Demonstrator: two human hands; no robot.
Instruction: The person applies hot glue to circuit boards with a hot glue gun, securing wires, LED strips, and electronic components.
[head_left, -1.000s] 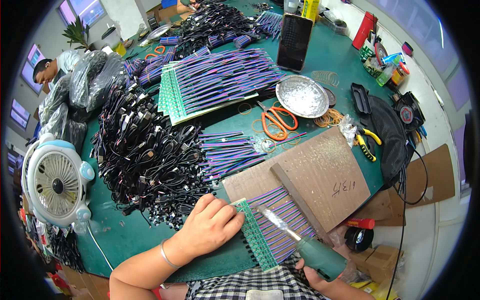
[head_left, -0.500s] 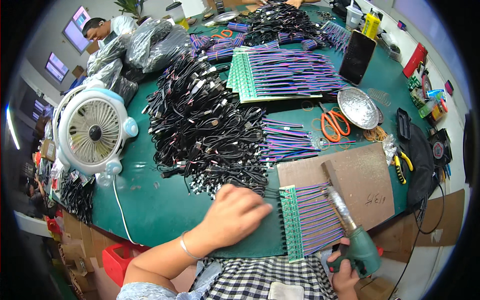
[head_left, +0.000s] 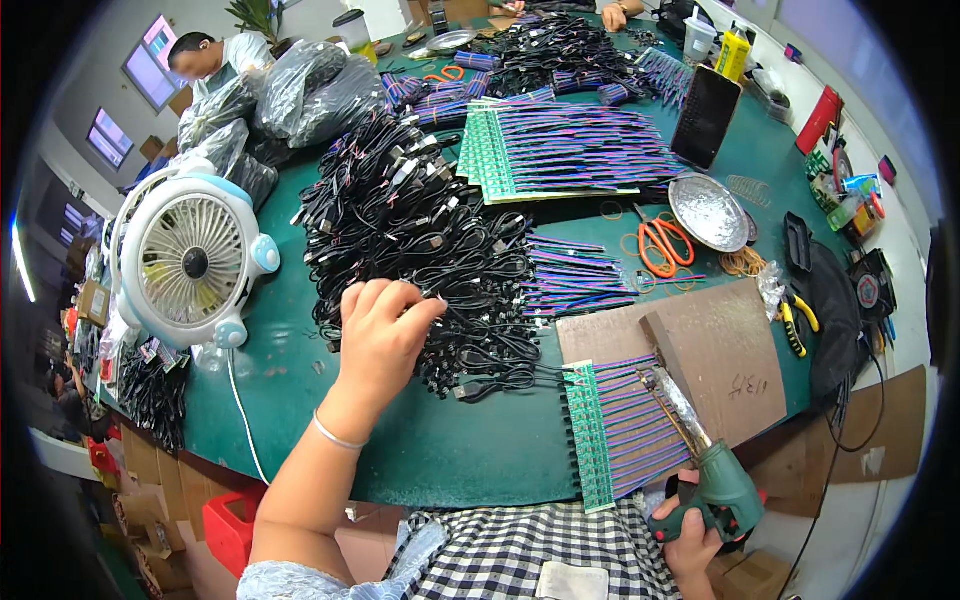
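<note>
The left hand (head_left: 385,335) has left the strip of green circuit boards with purple-blue wires (head_left: 625,430) and reached to ten o'clock, fingers pinching into the heap of black cables (head_left: 420,235). The right hand (head_left: 700,535), at five o'clock, grips the green-handled soldering iron (head_left: 695,440) over that strip. This looks like the fetching step; next, one cable must come free untangled.
</note>
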